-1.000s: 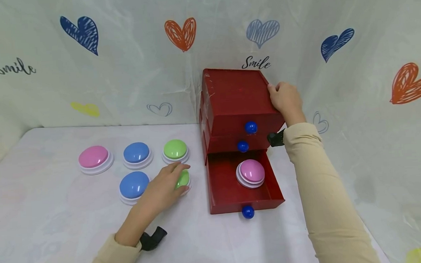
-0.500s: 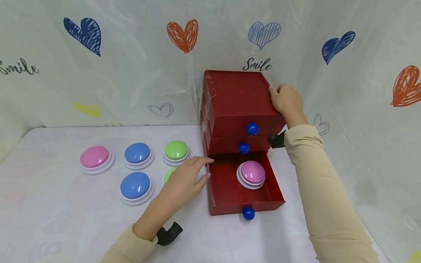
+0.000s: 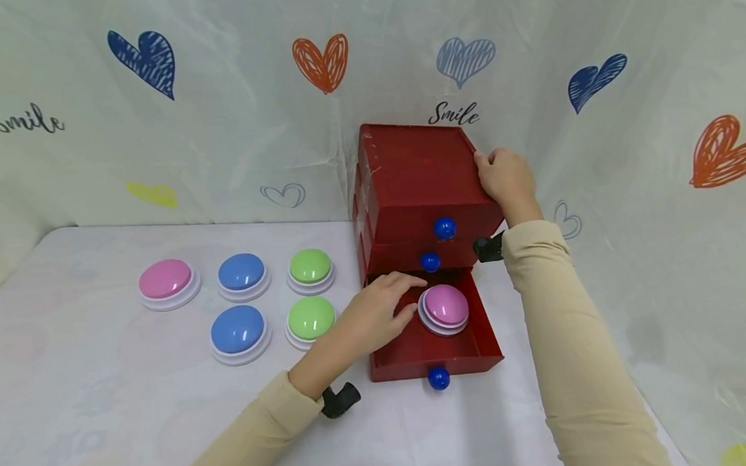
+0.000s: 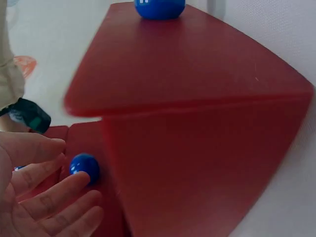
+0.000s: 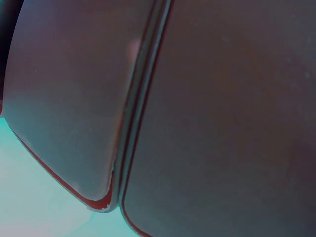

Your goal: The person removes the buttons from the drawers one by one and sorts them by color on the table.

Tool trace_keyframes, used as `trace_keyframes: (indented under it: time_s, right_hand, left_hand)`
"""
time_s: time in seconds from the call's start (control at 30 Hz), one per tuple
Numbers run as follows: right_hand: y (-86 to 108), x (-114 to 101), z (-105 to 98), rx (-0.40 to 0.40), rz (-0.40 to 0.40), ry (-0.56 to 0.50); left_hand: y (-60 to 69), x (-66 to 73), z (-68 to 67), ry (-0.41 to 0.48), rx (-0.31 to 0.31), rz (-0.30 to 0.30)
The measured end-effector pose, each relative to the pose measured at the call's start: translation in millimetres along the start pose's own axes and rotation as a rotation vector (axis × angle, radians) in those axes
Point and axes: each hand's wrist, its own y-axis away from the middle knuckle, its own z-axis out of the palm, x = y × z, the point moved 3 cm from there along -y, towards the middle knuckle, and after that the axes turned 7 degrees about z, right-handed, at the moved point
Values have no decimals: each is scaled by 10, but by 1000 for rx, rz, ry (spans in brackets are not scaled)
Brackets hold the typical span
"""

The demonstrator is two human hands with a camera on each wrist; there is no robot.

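My left hand (image 3: 372,317) is over the left part of the pulled-out bottom drawer (image 3: 405,369), thumb and fingers apart and nothing between them. Just right of its fingertips, inside that drawer, sits a pink dome button (image 3: 448,304) on a white base. With my right hand (image 3: 508,178) I hold the upper right edge of the red drawer cabinet (image 3: 420,164). In the left wrist view the left hand's fingers (image 4: 44,202) spread beside the drawer's red wall (image 4: 197,158). The right wrist view shows only the cabinet's side panels (image 5: 222,118); the right fingers are hidden there.
Left of the cabinet on the white table stand a pink button (image 3: 165,279), two blue buttons (image 3: 241,271) and two green buttons (image 3: 310,266). Two upper drawers with blue knobs (image 3: 445,228) are closed. A heart-printed sheet (image 3: 228,128) hangs behind.
My left hand has moved right, from beside the front green button to over the open drawer, near the pink button. The right hand stays on the cabinet's edge.
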Motion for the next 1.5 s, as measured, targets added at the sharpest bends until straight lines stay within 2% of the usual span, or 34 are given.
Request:
trace_keyframes:
  time_s: [0.23, 0.5, 0.7, 0.93, 1.07, 1.5]
  right_hand:
    - [-1, 0, 11, 1, 2, -8]
    - [-5, 0, 14, -14, 12, -11]
    - [-1, -3, 12, -14, 7, -10]
    - [4, 0, 10, -4, -6, -4]
    - [0, 7, 9, -1, -6, -9]
    - [0, 11, 11, -9, -1, -16]
  left_hand:
    - [-104, 2, 140, 19, -23, 56]
    - [-161, -11, 286, 58, -90, 45]
    - [-198, -33, 408, 40, -125, 41]
    - [-211, -78, 496, 25, -139, 27]
    - [-226, -92, 524, 8, -157, 40]
    - [-255, -112, 621, -83, -299, 21]
